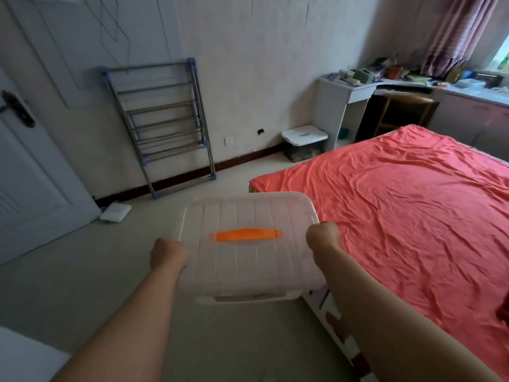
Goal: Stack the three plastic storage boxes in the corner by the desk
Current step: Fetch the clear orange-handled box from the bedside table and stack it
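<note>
I carry a clear plastic storage box (pixel 248 260) with a white ribbed lid and an orange handle, held level above the floor in front of me. My left hand (pixel 168 250) grips its left side and my right hand (pixel 322 235) grips its right side, fingers curled under the rim and hidden. A second storage box (pixel 304 143), with a white lid and dark contents, stands on the floor in the far corner, against the wall and beside the white desk (pixel 345 92). No third box is in view.
A bed with a red sheet (pixel 399 210) fills the right side. A metal drying rack (pixel 165 125) leans on the far wall. A white flat device (pixel 115 212) lies on the floor near the door (pixel 30 172). A wooden chair (pixel 405 111) sits under the cluttered desk.
</note>
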